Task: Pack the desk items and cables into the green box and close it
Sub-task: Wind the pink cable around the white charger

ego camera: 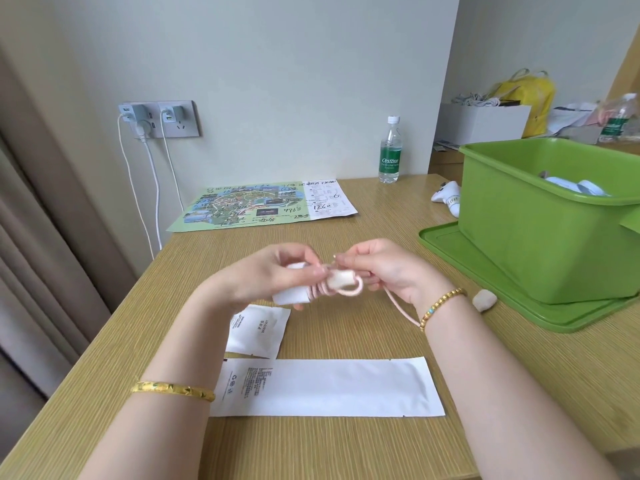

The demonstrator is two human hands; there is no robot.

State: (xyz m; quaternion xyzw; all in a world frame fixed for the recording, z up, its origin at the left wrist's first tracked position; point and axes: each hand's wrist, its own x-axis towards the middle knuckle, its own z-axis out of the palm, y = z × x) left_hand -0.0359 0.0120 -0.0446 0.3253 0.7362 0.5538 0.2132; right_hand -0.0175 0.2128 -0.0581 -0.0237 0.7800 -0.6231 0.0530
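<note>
Both hands meet above the middle of the pale wood-grain surface (346,230), each with a narrow grip on the same bundle. The left hand (273,271) has its fingers curled round a small white block-shaped charger (290,297), thumb and fingertips pinching at its top. The right hand (384,268) pinches the thin pink cable (349,289) that is wound in several loops round the charger, with a pale strap across the loops and a loose tail running down past the right wrist, which wears a gold beaded bracelet (441,304); the left wrist wears a plain gold bangle (172,390). Just below the hands lie a small square white sachet (258,332) and, nearer the onlooker, a long white flat packet (329,388) with small print at its left end. To the right stands the open green plastic box (540,230), resting on its flat green lid (464,258), with some pale items inside that cannot be made out clearly. A small beige pebble-like object (484,300) sits just beside the lid's near edge, and a white game controller (447,197) lies behind the box's left side. Farther back are a colourful folded paper map (256,206) and a clear water bottle with a green label (390,150). On the wall, white chargers sit plugged into a wall socket (161,119), their cords hanging down.
</note>
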